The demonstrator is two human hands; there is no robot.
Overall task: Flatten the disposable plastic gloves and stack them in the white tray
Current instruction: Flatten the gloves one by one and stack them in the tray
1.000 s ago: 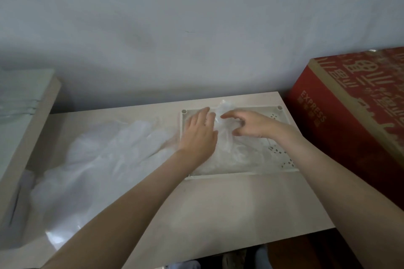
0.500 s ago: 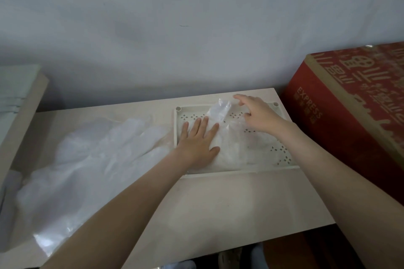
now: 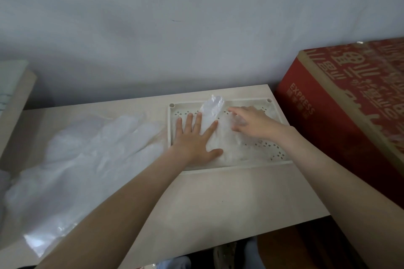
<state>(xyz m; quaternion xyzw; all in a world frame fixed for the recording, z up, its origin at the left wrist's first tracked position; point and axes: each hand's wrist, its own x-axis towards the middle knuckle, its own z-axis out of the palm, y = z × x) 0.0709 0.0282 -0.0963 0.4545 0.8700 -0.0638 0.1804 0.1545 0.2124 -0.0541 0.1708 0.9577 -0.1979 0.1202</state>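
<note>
A white perforated tray lies at the back right of the table. A clear plastic glove is spread inside it, one finger sticking up over the far rim. My left hand lies flat with spread fingers, pressing the glove's left part into the tray. My right hand presses the glove's right part with fingers extended; it looks blurred. A loose pile of more clear gloves covers the table's left half.
A large red cardboard box stands close against the table's right edge. A pale shelf board rises at the far left. A grey wall runs behind the light wooden table. Shoes show below the front edge.
My left hand went from bunching the glove to lying flat on it. My right hand let go of the glove's fingers, moved to the far rim, then slid back onto the glove.
</note>
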